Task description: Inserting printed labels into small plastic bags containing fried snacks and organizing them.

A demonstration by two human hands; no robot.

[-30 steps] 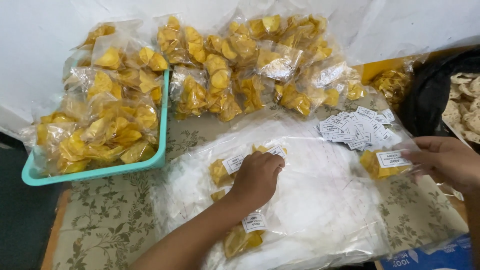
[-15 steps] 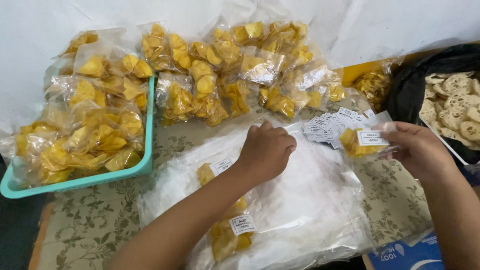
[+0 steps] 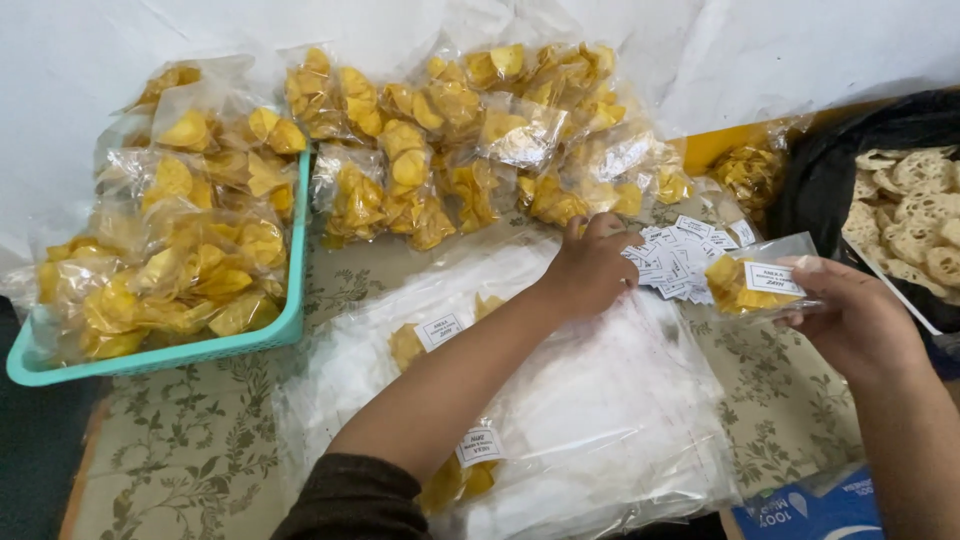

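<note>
My left hand [image 3: 592, 265] reaches across the table, fingertips at the left edge of a pile of small white paper labels [image 3: 684, 258]. Whether it pinches a label I cannot tell. My right hand [image 3: 858, 318] holds a small clear bag of yellow chips [image 3: 752, 286] with a white label inside, just right of the label pile. Under my left forearm lies a stack of flat clear plastic bags [image 3: 620, 420], with two labelled chip bags [image 3: 437, 335] [image 3: 470, 465] resting on it.
A teal basket [image 3: 290, 320] heaped with packed chip bags stands at the left. More packed bags [image 3: 470, 140] are piled along the white wall. A black bag of pale lacy crackers [image 3: 915, 225] sits at the right. A blue box corner [image 3: 810, 510] shows at the bottom right.
My left hand moved from the chip bags on the plastic stack up and right to the label pile. My right hand lifted its chip bag slightly and kept hold of it.
</note>
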